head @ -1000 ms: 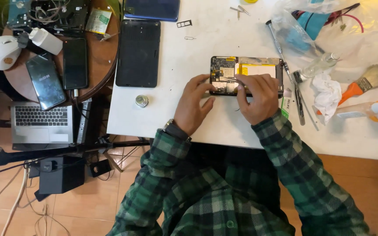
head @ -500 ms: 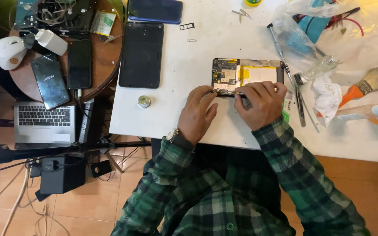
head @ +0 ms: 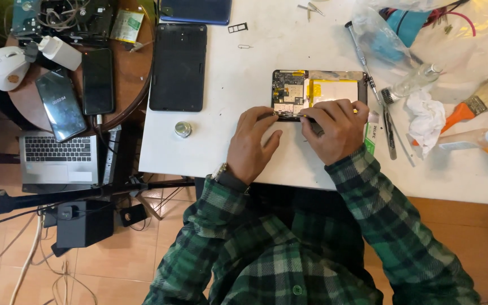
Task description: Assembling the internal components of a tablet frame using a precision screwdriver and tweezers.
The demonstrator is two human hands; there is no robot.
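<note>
The right hand pinches a thin tool whose tip meets the near edge of the opened tablet, and the left hand presses its fingertips on that same edge just beside it. The tablet lies on the white table, circuit board and yellow battery showing. A screwdriver and tweezers lie just right of it, a black cover to its left.

I've got one view only, head-worn, looking almost straight down from above the person's green plaid shirt. Medium range: white rectangular tabletop fills the upper frame, its near edge running across mid-picture. Round brown wooden side table sits top left, tan tiled floor along the bottom. No second view, so nothing overlaps.
</note>
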